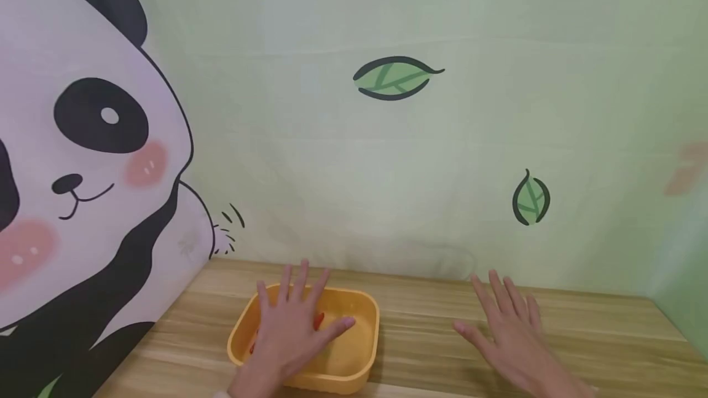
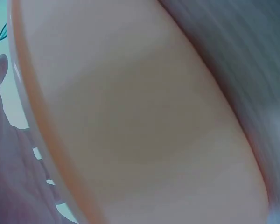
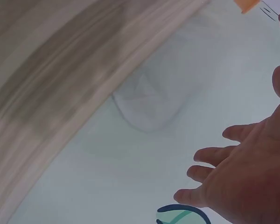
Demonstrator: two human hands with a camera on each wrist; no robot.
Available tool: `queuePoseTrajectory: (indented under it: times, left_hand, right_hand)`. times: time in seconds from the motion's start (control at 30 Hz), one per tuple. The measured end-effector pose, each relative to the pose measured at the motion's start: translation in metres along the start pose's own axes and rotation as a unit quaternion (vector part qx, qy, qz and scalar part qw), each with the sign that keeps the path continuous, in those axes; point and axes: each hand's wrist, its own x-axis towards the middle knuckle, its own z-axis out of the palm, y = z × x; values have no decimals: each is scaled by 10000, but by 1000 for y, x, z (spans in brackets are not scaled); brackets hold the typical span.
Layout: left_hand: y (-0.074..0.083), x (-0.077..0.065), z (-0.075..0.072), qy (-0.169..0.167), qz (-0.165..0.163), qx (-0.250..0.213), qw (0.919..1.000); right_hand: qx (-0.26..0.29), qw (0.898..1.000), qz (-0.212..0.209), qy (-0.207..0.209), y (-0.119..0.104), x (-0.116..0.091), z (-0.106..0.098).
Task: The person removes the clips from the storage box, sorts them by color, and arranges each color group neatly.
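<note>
A yellow plastic basin (image 1: 359,349) with rounded corners stands on the wooden table, left of centre in the head view. Over it spreads my left hand (image 1: 290,330), fingers apart and straight, holding nothing. Behind that hand a small red thing (image 1: 319,321) peeks out inside the basin, mostly covered. In the left wrist view the basin's outer wall (image 2: 144,112) fills most of the picture, with the left hand (image 2: 18,168) at the left edge. My right hand (image 1: 514,339) hovers above the table to the right, fingers spread, nothing in it; the right wrist view shows this hand (image 3: 247,172) palm-side.
The wood-grain table (image 1: 420,330) runs back to a pale green cloth backdrop (image 1: 310,158) printed with leaves. A large printed panda (image 1: 99,201) covers the left side wall. Another green wall (image 1: 680,275) closes off the right side.
</note>
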Motion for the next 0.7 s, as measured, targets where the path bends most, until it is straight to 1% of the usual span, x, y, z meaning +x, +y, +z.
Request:
queuePoseTrajectory:
  times: [0.13,0.3,0.4,0.6,0.7]
  left_hand:
    - [-5,0,-6,140,25,13,9999]
    - [-13,2,-15,380,25,-96,9992]
    - [-18,4,-23,431,-17,-121,9990]
    - [-31,7,-35,404,-290,-136,9987]
    - [-38,7,-40,423,-419,-213,9980]
  right_hand:
    - [112,9998,-147,45,-5,3,-2]
    - [297,9991,-300,45,-14,7,-1]
    - [386,9987,-334,4,-19,10,-1]
    - [352,9981,-504,-32,-29,17,-2]
    - [280,9978,-607,-26,-35,21,0]
